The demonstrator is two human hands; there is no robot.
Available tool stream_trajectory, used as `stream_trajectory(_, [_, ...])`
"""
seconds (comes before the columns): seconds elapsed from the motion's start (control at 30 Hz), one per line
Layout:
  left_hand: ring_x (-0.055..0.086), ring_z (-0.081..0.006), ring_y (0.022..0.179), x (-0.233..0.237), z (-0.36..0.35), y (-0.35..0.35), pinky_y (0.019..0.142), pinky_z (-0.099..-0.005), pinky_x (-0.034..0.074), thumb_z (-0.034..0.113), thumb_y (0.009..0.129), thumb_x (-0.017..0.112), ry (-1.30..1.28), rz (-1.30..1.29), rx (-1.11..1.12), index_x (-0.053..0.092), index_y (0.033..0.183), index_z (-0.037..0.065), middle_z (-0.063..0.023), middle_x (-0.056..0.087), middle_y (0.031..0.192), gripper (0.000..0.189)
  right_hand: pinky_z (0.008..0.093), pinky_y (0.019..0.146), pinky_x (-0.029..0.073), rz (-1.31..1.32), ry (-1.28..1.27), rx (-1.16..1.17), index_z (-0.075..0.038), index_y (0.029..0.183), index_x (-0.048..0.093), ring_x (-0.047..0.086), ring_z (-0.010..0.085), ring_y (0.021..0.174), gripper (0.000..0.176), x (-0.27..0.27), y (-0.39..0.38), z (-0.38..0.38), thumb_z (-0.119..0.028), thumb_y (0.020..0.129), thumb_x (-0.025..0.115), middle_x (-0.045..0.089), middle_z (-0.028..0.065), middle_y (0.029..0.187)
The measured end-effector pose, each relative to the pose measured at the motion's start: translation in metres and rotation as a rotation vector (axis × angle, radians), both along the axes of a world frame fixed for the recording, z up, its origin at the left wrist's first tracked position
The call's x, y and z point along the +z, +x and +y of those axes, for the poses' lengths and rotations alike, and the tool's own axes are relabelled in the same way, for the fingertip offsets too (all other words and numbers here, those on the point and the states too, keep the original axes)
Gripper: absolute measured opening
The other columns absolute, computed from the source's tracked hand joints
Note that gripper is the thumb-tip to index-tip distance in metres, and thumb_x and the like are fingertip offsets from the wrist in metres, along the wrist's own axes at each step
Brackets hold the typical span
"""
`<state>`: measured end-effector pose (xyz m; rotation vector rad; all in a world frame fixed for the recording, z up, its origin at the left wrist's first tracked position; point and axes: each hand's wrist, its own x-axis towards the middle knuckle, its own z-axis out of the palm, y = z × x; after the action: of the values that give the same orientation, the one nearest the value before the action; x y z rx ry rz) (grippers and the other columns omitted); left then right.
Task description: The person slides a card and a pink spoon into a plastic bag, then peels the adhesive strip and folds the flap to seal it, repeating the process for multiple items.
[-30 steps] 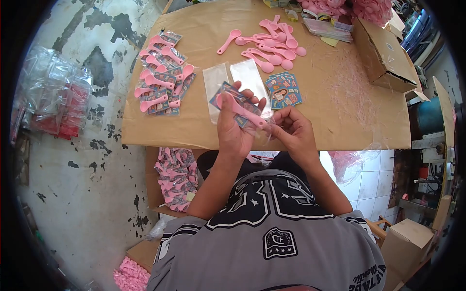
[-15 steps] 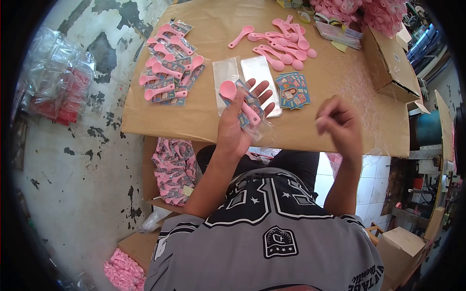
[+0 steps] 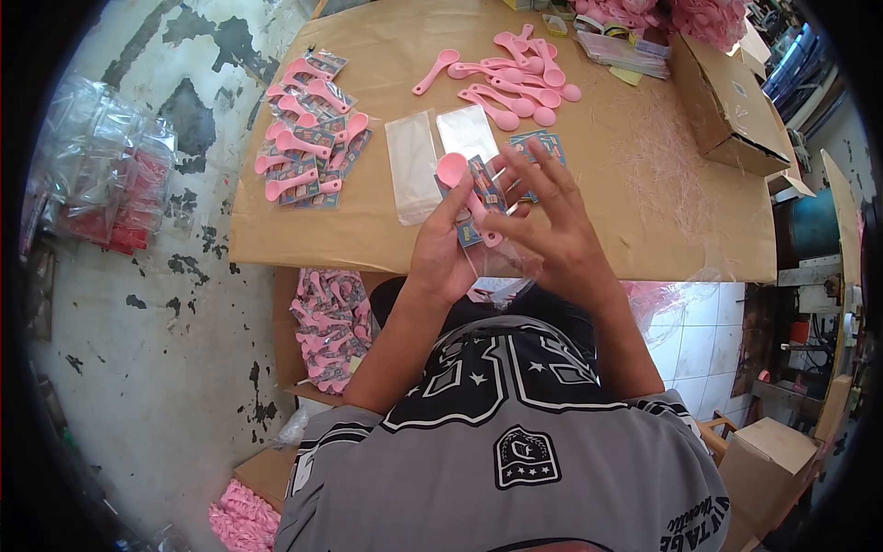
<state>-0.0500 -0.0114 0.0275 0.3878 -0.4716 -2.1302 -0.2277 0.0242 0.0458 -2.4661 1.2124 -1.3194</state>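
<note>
My left hand (image 3: pixel 444 253) holds a pink spoon (image 3: pixel 453 169) on a blue printed card in a clear bag, thumb across the handle. Beside it my right hand (image 3: pixel 556 225) has its fingers spread, the fingertips near the handle's end; whether they touch the bag is unclear. Behind the hands lie a flat clear bag (image 3: pixel 411 170) and a stack of clear bags (image 3: pixel 466 133). Blue cards (image 3: pixel 550 145) are partly hidden by my right hand.
Packed spoons with cards (image 3: pixel 303 138) lie at the table's left, loose pink spoons (image 3: pixel 524 83) at its back. A cardboard box (image 3: pixel 727 106) stands at the right. Below the table's left edge, another box holds many packed spoons (image 3: pixel 331 322).
My right hand has moved left from the table's right side to beside the held spoon, and its fingers have spread. My left hand still holds the spoon. The camera view has shifted slightly.
</note>
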Motion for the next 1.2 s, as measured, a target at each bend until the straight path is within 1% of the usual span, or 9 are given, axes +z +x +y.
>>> stream_trajectory(0.17, [0.049,-0.0320,0.143,-0.004,-0.005,0.000,0.119,-0.0468,0.042,0.035,0.113,0.045,0.034,0.064,0.133,0.038,0.154,0.001,-0.0203,0.049,0.154,0.054,0.0532,0.120,0.036,-0.001,-0.055,0.112,-0.018,0.097,0.081,0.044,0.0399,0.148,0.022,0.016,-0.005,0.013,-0.021,0.075,0.082,0.059,0.0148,0.151])
stream_trajectory(0.27, [0.045,-0.0322,0.147,-0.008,-0.010,0.006,0.121,-0.0476,0.041,0.037,0.113,0.044,0.044,0.038,0.167,0.035,0.156,0.000,-0.0192,0.046,0.157,0.057,0.0520,0.119,0.037,-0.268,-0.007,0.257,-0.017,0.096,0.081,0.046,0.0397,0.147,0.018,0.032,-0.013,0.025,-0.017,0.079,0.080,0.063,0.0124,0.148])
stream_trajectory(0.5, [0.041,-0.0321,0.149,0.001,-0.009,0.011,0.121,-0.0483,0.040,0.038,0.113,0.044,0.074,0.122,0.057,0.037,0.155,-0.001,-0.0188,0.045,0.159,0.058,0.0501,0.119,0.037,0.140,0.038,-0.059,-0.024,0.130,0.072,0.037,0.0387,0.152,0.054,0.016,-0.022,-0.003,-0.006,0.080,0.079,0.046,0.0091,0.163])
stream_trajectory(0.73, [0.060,-0.0278,0.131,-0.014,-0.004,0.009,0.108,-0.0418,0.053,0.038,0.112,0.048,0.099,0.190,-0.104,0.043,0.153,0.004,-0.0189,0.056,0.146,0.054,0.0507,0.116,0.041,0.100,-0.091,0.077,-0.026,0.113,0.080,0.038,0.0385,0.152,0.040,-0.003,-0.001,-0.026,-0.009,0.077,0.081,0.054,0.0076,0.157])
stream_trajectory(0.8, [0.059,-0.0277,0.132,-0.025,-0.009,0.011,0.111,-0.0439,0.050,0.037,0.111,0.048,0.001,0.390,-0.177,0.045,0.150,0.003,-0.0199,0.056,0.145,0.052,0.0500,0.112,0.044,-0.089,0.028,0.128,-0.019,0.107,0.081,0.048,0.0371,0.143,0.031,0.007,-0.003,-0.023,-0.008,0.078,0.081,0.063,0.0096,0.146])
stream_trajectory(0.93, [0.057,-0.0280,0.135,-0.007,-0.005,0.016,0.117,-0.0444,0.043,0.038,0.111,0.047,0.036,-0.113,0.082,0.039,0.155,0.000,-0.0203,0.056,0.147,0.059,0.0418,0.099,0.051,-0.476,0.330,0.281,-0.008,0.107,0.079,0.069,0.0301,0.116,0.022,0.010,-0.022,-0.022,-0.006,0.084,0.080,0.076,0.0126,0.120])
stream_trajectory(0.97, [0.057,-0.0276,0.135,-0.003,-0.005,0.016,0.118,-0.0428,0.041,0.037,0.111,0.050,-0.030,-0.127,0.105,0.038,0.155,0.000,-0.0205,0.056,0.148,0.059,0.0302,0.085,0.052,-0.563,0.313,0.157,-0.001,0.121,0.072,0.071,0.0186,0.088,0.032,0.002,-0.014,-0.021,-0.006,0.090,0.078,0.076,0.0103,0.097])
stream_trajectory(1.1, [0.059,-0.0206,0.132,0.008,0.002,0.016,0.113,-0.0365,0.046,0.026,0.108,0.059,-0.341,-0.333,0.095,0.043,0.152,-0.003,-0.0199,0.059,0.146,0.055,0.0238,0.068,0.045,-0.671,0.618,0.087,-0.004,0.148,0.049,0.057,0.0058,0.074,0.064,0.003,-0.008,-0.014,-0.006,0.092,0.079,0.062,-0.0002,0.080])
stream_trajectory(1.2, [0.065,-0.0164,0.120,0.000,0.002,0.010,0.102,-0.0298,0.052,0.017,0.107,0.063,-0.442,-0.509,0.121,0.050,0.147,-0.004,-0.0186,0.066,0.139,0.047,0.0225,0.066,0.044,-0.773,0.745,0.102,-0.005,0.151,0.046,0.057,0.0055,0.074,0.067,-0.012,0.000,-0.007,-0.006,0.092,0.079,0.063,-0.0006,0.080])
